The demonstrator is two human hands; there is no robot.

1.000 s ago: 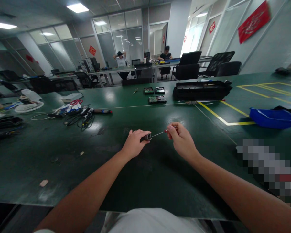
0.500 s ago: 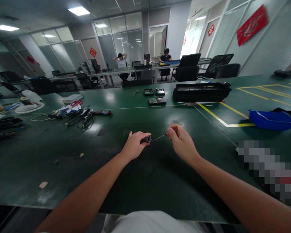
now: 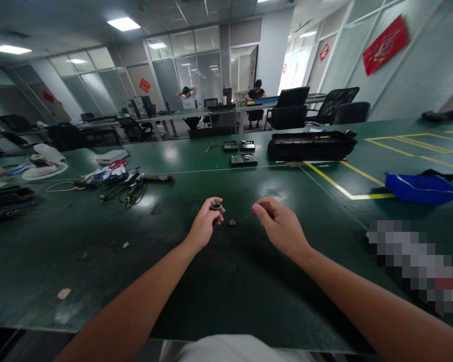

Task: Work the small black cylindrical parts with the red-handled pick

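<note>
Over the green tabletop (image 3: 226,286), left hand (image 3: 203,226) clamps a dark cylinder (image 3: 216,207) between thumb and fingers, near upright, open end up; right hand (image 3: 285,229) pinches a screwdriver (image 3: 253,213), shaft aimed left towards a small round part (image 3: 232,222). Circuit boards (image 3: 243,160) lie beyond.

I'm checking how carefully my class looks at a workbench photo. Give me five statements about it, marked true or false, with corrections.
1. The left hand holds a dark hollow cylinder, open end up. True.
2. The small round piece is inside the cylinder. False: it is outside, between the two hands.
3. The right hand holds a thin-shafted screwdriver. True.
4. The blue plastic bin is left of the long black housing. False: it is to the right.
5. Five circuit-board units lie beyond the hands. False: there are three.
</note>
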